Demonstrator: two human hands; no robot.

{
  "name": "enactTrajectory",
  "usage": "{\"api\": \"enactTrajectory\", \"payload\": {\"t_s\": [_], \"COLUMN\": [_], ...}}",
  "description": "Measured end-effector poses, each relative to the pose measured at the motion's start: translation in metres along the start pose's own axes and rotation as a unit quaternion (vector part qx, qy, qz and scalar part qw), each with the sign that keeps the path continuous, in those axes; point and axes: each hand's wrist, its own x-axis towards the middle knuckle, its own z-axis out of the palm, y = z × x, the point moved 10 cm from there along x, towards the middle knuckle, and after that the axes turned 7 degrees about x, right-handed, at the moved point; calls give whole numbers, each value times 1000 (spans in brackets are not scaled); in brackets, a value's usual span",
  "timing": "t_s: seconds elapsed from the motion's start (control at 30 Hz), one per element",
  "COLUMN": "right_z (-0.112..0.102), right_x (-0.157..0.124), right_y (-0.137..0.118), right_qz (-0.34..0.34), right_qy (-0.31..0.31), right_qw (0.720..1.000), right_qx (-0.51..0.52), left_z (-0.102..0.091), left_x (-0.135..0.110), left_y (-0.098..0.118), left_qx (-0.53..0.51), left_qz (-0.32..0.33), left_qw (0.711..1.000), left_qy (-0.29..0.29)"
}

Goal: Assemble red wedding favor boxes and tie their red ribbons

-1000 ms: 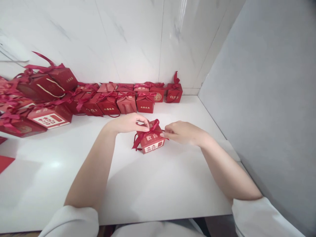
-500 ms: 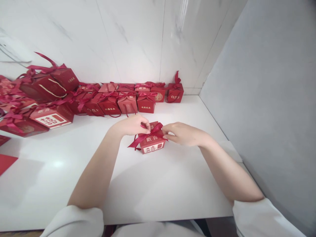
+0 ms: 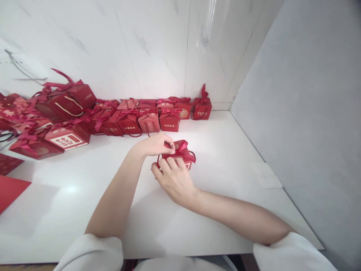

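A small red gift box (image 3: pixel 184 147) with a carry cord stands on the white table in front of me. Across its top runs a dark pink ribbon (image 3: pixel 183 149), with a loop standing up on the right. My left hand (image 3: pixel 158 145) pinches the ribbon at the middle of the box top. Crossing in front of the box, my right hand (image 3: pixel 175 180) has its fingers curled at the front left, over the ribbon's left tail. That hand hides the tail and most of the box's printed front.
Several red gift boxes (image 3: pixel 169 125) with ribbons line the back wall, and more are piled at the left (image 3: pixel 63 105). Flat red card (image 3: pixel 12 190) lies at the left edge. A grey wall (image 3: pixel 304 113) borders the table on the right.
My right hand has moved left from the box's right side to its front left, and its fingers have curled there. My left hand keeps its pinch. The view has shifted slightly.
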Motion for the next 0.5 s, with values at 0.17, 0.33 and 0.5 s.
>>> {"api": "enactTrajectory", "payload": {"t_s": [0.17,0.33,0.5], "right_z": [9,2,3], "right_x": [0,-8,-15], "right_y": [9,9,7], "right_qz": [6,-69,-122], "right_qy": [74,166,198], "right_qw": [997,984,972], "right_qx": [-17,15,33], "left_z": [-1,-2,-3], "left_x": [2,5,6], "left_y": [2,4,5], "left_qx": [1,3,-4], "left_qz": [52,66,68], "left_qw": [999,998,997], "left_qy": [4,17,20]}}
